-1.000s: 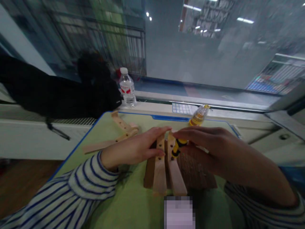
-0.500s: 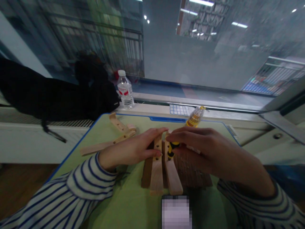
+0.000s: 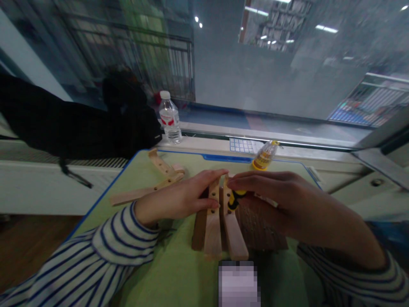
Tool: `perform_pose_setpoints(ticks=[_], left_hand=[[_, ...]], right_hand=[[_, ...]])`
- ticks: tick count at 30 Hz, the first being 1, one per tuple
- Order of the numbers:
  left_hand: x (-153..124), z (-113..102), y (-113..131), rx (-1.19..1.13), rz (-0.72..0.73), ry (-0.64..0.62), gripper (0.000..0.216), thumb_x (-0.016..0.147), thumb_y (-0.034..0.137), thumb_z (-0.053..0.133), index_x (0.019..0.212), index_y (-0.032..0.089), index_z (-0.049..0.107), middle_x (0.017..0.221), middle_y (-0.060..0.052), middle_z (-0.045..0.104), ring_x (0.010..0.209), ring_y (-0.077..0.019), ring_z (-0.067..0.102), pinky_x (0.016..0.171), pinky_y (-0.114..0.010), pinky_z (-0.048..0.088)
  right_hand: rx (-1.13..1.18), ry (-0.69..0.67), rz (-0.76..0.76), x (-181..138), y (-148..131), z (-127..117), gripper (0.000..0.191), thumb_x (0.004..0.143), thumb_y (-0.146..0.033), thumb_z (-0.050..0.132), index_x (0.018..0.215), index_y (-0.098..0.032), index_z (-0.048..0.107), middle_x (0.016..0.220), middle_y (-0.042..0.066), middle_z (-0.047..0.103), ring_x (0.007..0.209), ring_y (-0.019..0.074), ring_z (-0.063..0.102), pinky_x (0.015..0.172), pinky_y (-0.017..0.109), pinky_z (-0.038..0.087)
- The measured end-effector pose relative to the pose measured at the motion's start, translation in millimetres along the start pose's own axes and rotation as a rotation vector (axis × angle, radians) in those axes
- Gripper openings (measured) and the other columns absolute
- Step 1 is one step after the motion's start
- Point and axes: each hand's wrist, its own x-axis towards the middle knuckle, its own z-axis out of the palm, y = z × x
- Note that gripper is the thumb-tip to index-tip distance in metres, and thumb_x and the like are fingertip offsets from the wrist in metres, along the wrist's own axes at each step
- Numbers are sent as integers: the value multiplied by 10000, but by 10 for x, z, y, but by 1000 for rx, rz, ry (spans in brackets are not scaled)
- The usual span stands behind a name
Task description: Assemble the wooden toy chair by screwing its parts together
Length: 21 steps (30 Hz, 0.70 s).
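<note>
My left hand [image 3: 183,194] is closed on the left one of two pale wooden pieces [image 3: 213,234] with drilled holes, its index finger over the far end and its thumb at a hole. The right wooden piece [image 3: 235,238] lies alongside, a narrow gap between them. In the fingers of my right hand [image 3: 275,196] is a short yellow-and-black screwdriver [image 3: 235,199], tilted, its lower end at a hole in the right piece; the tip is hidden. Both pieces rest on a brown block or board [image 3: 262,230] with a rough, marked surface.
Further joined wooden pieces [image 3: 166,181] lie at the table's left. A glue-like bottle with a yellow cap [image 3: 265,155] stands at the far right. On the sill are a water bottle [image 3: 170,119] and a black bag [image 3: 128,119]. A pixelated phone-like rectangle [image 3: 239,283] is at the near edge.
The screwdriver tilts more to the right, and my right hand has shifted slightly right with it. My left hand keeps its hold. The whole view has moved a little.
</note>
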Motion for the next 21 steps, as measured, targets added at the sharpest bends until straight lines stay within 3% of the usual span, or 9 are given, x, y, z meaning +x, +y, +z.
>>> perform_pose_setpoints(ticks=[21], left_hand=[[5,2,3,-18,3,1,655,866,357,588,1435,299,269,1461,-51,396,1320,-248,392,1102,-420,322]], right_hand=[[-17,-13,55,22,-8,-26,213,919,-212,517,1125,-221,570,1038,4,693,884,127,654,734,232,456]])
